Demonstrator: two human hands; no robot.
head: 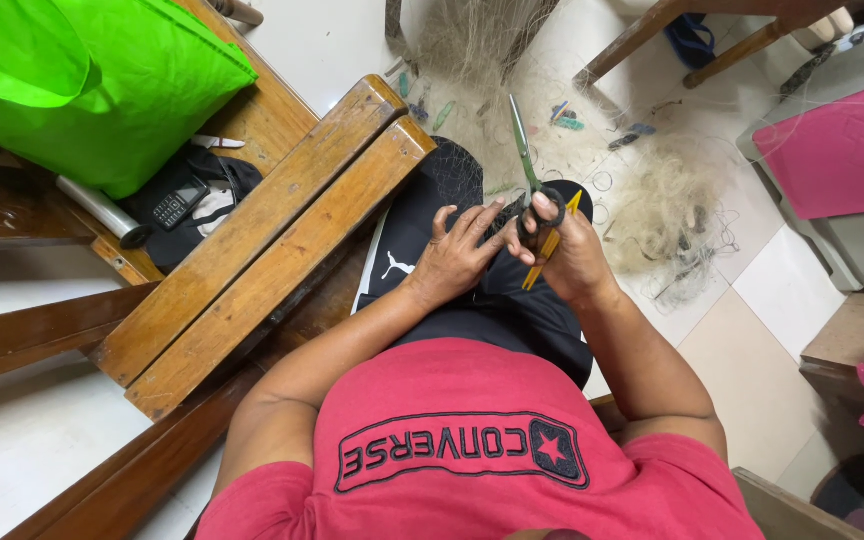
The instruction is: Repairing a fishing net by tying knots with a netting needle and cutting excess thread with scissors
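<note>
Scissors stand in the right hand, above the person's lap, near the middle of the view, with the blades pointing up and away from the body toward the floor. At the far left, a bright green bag lies on a wooden bench. Just below the bag there is a clear roll and a dark pouch with a small phone on it. Next, going right, the left hand rests on the dark shorts, palm down, fingers spread and slightly bent; the fingertips press on thin netting, but I cannot tell if they really pinch it. The right hand is just beside the left, almost touching it. It is closed around the black handles of the scissors, the thumb goes through one ring, and the blades appear closed together. In the same hand a yellow tool, long and flat, is kept between the fingers and points down toward the lap. Behind both hands a pale fishing net lies in a loose heap on the tiled floor, with small green and blue pieces scattered near it. At the right edge a pink cloth covers a surface, well apart from the hands.
</note>
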